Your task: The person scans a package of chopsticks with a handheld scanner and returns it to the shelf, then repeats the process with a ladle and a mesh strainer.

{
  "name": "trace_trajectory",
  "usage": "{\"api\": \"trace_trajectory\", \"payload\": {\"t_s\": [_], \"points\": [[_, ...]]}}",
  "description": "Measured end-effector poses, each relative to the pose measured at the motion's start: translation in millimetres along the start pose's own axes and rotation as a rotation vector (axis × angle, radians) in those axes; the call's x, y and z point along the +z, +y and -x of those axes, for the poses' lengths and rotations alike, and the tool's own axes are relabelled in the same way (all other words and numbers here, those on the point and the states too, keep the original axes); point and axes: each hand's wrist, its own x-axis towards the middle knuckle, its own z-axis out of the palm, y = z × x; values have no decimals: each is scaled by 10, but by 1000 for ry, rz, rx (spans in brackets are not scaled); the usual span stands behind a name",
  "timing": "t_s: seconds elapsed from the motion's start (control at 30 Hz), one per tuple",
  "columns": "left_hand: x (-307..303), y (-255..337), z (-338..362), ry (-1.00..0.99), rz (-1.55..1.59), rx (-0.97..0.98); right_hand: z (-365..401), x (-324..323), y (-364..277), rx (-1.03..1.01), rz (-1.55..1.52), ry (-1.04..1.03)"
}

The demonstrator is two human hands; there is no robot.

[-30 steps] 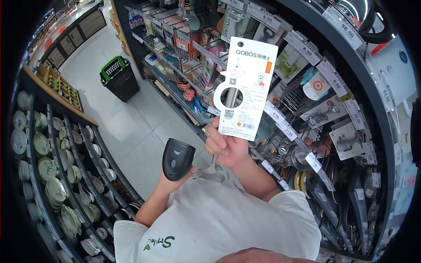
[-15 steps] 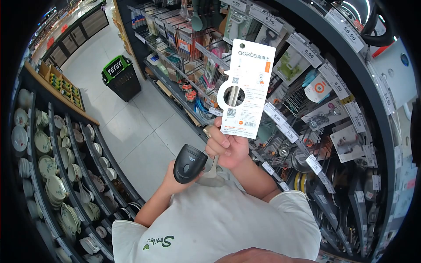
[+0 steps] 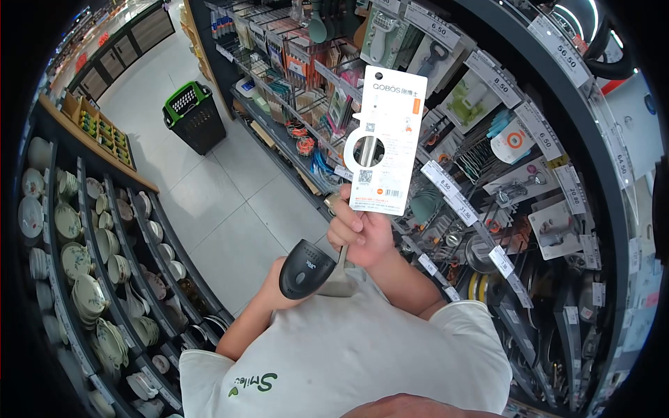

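Observation:
My left hand point(image 3: 274, 280) is wrapped round a black handheld barcode scanner point(image 3: 305, 270), whose rounded head hides most of my fingers. Close to its right, my right hand point(image 3: 362, 233) is closed on a metal spatula point(image 3: 340, 284) with a tall white product card point(image 3: 396, 139) attached. The card stands upright above my fingers, its printed side with codes and small text towards me. Through the round cut-out in the card shows the shiny handle. Below my hand, the thin neck widens into a flat blade in front of my white shirt, partly overlapped by the scanner.
On the right, shelving point(image 3: 456, 188) carries hanging kitchen tools with price labels. Bowls and plates point(image 3: 90, 296) fill the slanted racks on the left. A black shopping basket point(image 3: 198, 122) with green trim stands on the tiled floor point(image 3: 230, 209) ahead.
The scanner has shifted slightly down and right, its head turned a little towards the spatula. The card has moved slightly left. Both hands keep their hold.

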Motion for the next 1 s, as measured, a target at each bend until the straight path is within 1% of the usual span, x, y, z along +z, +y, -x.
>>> {"api": "trace_trajectory", "payload": {"t_s": [0.03,0.1,0.23,0.3,0.43,0.5,0.83,0.93,1.0], "points": [[-23,-27,1,-1,1,0,3,-23,0,22,16,-19],[-60,-67,7,-80,-96,47,14,-12,18,25,18,-6],[-49,-68,-1,-64,-68,69,30,3,46,24,15,2],[-70,-38,-22,-98,-109,123,35,10,51,17,19,-3],[-88,-45,-50,-119,-84,175,61,30,58,4,49,-3],[-86,-7,-80,-135,-77,270,68,49,62,2,59,-1],[-82,48,-116,-146,-88,265,104,28,62,-9,81,33],[-77,5,-102,-144,-92,261,100,35,60,-9,71,9],[-75,-8,-87,-137,-116,181,98,37,61,-11,68,-6]]}}
